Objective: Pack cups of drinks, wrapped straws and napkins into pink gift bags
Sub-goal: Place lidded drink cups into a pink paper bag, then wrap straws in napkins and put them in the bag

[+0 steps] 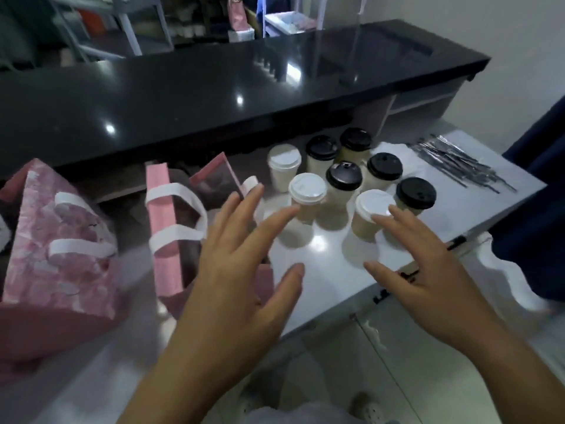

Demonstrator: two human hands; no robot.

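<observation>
Cups (pixel 351 179) cluster on the white table (pixel 458 209), bags (pixel 171 228) standing open just left for easy loading. Both hands, left (pixel 241 264) and right (pixel 428 270), hover spread and empty, seemingly reaching for the nearest white-lidded cups. Straws (pixel 458 166) lie far right.

A single wide-angle view from the person's head looks forward and steeply down, close over the near edge of the white table (pixel 321 249). Both hands (pixel 241 258) reach in from the bottom of the frame, large and near the lens. The black counter (pixel 183 96) crosses the upper half, its lines bowed by the lens, with blurred shelving beyond.
</observation>
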